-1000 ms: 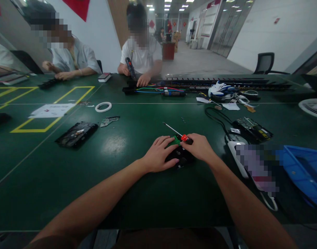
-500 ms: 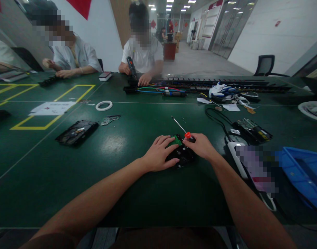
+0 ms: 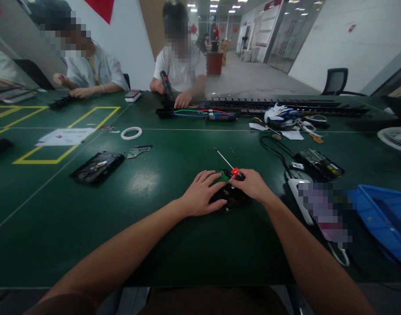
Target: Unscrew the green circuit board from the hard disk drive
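- One bare left hand (image 3: 200, 194) lies palm down, its fingers spread wide and gripping nothing; it rests on the left part of a black, flat, rectangular device (image 3: 235, 197).
- Beneath the left fingertips, a bright green, flat piece (image 3: 223, 177) shows at the far part of the device.
- The right hand (image 3: 251, 183) is closed around the red-and-black handle of a slim metal-shafted screwdriver (image 3: 235, 172), whose tip points up and away to the left, clear of the device.
- Its fingertips are at the device's right side; whether they touch it, I cannot tell.
- The device sits on the dark green, glossy surface (image 3: 187, 253), straight in front of the person, between the two hands.
- Just beyond the screwdriver's tip, to the right, lie some tiny pieces (image 3: 232, 151), too small to make out.
- Well to the left lie a black, open, rectangular casing (image 3: 97, 167) and, near it, a grey, irregular circuit board (image 3: 139, 151), with a white, flat ring (image 3: 131, 133) farther back.
- On the right are a black device with an exposed board (image 3: 318, 164) and a blue plastic bin (image 3: 384, 218).
- Across the surface, a co-worker in a white shirt (image 3: 179, 72) holds a black power tool (image 3: 166, 83), and one hand rests beside coloured wires (image 3: 195, 113).
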Demonstrator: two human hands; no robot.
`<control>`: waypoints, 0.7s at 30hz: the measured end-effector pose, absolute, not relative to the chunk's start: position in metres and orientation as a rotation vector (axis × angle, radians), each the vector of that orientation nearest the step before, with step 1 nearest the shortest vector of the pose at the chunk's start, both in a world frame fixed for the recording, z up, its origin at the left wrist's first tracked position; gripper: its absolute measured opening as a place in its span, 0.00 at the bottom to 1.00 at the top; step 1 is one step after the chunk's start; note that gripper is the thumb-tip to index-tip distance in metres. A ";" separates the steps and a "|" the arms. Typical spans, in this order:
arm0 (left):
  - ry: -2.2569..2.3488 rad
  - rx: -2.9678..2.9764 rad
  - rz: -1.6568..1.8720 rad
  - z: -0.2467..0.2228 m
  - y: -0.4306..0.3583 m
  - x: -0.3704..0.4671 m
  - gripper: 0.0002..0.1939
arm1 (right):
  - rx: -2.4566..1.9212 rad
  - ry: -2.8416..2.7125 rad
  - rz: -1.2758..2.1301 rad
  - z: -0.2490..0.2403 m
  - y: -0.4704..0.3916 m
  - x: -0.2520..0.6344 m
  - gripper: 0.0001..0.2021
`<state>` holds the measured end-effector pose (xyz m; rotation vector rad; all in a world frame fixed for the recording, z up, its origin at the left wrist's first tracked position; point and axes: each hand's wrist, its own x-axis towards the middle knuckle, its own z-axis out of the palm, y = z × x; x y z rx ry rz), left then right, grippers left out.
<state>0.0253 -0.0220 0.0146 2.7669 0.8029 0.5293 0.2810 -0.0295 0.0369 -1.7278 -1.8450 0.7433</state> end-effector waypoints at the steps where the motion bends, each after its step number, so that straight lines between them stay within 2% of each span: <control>1: 0.803 2.770 0.526 0.015 -0.022 0.025 0.34 | -1.722 -1.854 0.740 0.037 -0.030 0.281 0.09; 8: 0.811 2.778 0.523 0.015 -0.023 0.025 0.34 | -1.703 -1.904 0.655 0.040 -0.031 0.279 0.08; 21: 0.897 2.665 0.546 0.013 -0.024 0.024 0.34 | -1.722 -1.775 0.779 0.032 -0.028 0.282 0.09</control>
